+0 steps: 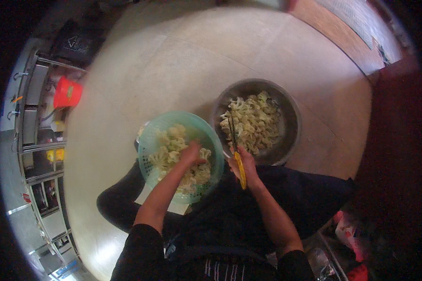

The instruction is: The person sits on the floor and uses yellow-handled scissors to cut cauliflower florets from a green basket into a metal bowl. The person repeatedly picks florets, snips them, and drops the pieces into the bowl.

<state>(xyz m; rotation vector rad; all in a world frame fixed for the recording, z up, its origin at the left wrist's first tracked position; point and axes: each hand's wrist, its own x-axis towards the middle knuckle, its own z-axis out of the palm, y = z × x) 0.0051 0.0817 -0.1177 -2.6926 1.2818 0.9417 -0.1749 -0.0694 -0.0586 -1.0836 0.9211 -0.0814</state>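
My left hand (191, 152) reaches into a green plastic colander (212, 135) that holds cauliflower florets (161, 154). Its fingers are blurred among the pieces, so whether they grip one cannot be made out. My right hand (246, 165) holds scissors (240, 168) by their yellow handles. The dark blades point away from me and look slightly apart, over the left edge of a round metal basin (290, 123). Cut cauliflower pieces (255, 123) are heaped in that basin, which stands on the floor to the right of the colander.
Tiled floor (183, 70) surrounds the containers. Along the left stand metal sink units (44, 147) with a red bucket (67, 92) and a yellow item (55, 154) by them. A dark brown surface (394, 133) rises at the right. Near my right elbow lie red and clear plastic bags (348, 235).
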